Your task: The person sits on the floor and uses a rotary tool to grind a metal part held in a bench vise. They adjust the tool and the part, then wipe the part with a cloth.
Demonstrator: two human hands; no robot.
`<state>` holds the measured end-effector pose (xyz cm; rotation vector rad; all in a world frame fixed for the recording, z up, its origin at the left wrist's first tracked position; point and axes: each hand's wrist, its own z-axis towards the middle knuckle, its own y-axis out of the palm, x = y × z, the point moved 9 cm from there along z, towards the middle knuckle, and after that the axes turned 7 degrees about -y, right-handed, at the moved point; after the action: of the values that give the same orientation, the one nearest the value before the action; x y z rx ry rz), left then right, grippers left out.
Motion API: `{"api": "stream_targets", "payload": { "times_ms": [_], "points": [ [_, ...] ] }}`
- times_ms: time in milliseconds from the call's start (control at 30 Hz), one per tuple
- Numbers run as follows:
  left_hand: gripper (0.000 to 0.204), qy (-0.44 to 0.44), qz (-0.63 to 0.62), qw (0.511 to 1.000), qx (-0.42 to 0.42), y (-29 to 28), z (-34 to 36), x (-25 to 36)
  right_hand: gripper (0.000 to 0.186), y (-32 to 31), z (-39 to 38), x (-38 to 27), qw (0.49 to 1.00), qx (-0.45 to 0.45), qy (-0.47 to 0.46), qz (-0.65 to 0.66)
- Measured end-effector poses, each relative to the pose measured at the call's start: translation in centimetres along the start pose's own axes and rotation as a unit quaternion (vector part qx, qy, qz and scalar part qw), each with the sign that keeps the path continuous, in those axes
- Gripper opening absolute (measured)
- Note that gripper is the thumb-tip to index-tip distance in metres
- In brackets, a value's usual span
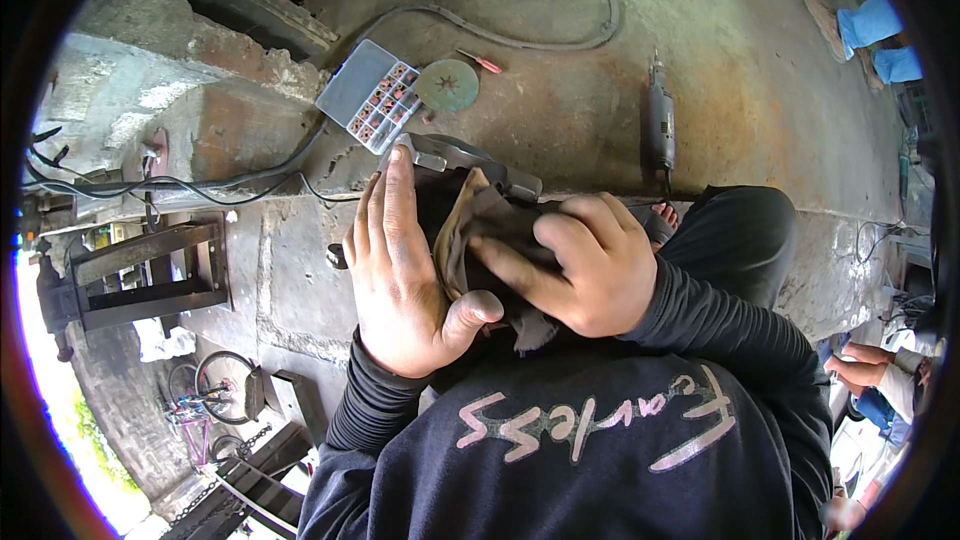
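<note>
My left hand (395,265) lies with its fingers stretched out and its thumb apart, beside a dark, crumpled cloth (500,215) with a tan edge. Its fingertips reach a grey metal part (428,160) with a blocky end. Most of this part is hidden by my hands and the cloth, so I cannot tell its kind. Another metal end (524,186) shows past the cloth's far right side. My right hand (590,265) is closed on the cloth, one long finger pressed into its folds and the others curled.
Beyond my hands are a compartment box (370,95) of small reddish-brown parts, a round greenish disc (447,86) and a red-handled screwdriver (482,61). A grey power tool (660,120) lies farther right. A cable (500,40) curves across the floor. A dark metal frame (150,275) stands left.
</note>
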<state>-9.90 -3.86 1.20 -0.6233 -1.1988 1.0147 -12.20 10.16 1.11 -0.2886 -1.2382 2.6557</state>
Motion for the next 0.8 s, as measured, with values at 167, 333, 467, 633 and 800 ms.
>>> {"api": "stream_targets", "payload": {
  "times_ms": [167, 333, 467, 633, 800],
  "points": [
    [0.13, -0.001, 0.005, 1.0, -0.003, 0.2, 0.1, 0.1, 0.044, 1.1, -0.3, 0.2, 0.999, -0.03, 0.014, 0.007],
    [0.129, 0.016, 0.026, 1.0, -0.003, 0.3, 0.1, 0.6, 0.046, 2.6, -1.0, 1.6, 0.977, -0.187, 0.099, -0.037],
    [0.128, 0.015, 0.042, 0.999, -0.014, 0.5, 0.2, 1.0, 0.061, 3.8, -1.8, 2.7, 0.94, -0.31, 0.145, -0.021],
    [0.125, 0.023, 0.061, 0.998, -0.014, 0.8, 0.5, 1.4, 0.068, 5.1, -1.7, 4.1, 0.915, -0.33, 0.207, 0.102],
    [0.123, 0.023, 0.074, 0.997, -0.006, 0.9, 0.9, 1.5, 0.063, 5.2, -2.0, 5.2, 0.898, -0.305, 0.255, 0.189]
  ]
}}
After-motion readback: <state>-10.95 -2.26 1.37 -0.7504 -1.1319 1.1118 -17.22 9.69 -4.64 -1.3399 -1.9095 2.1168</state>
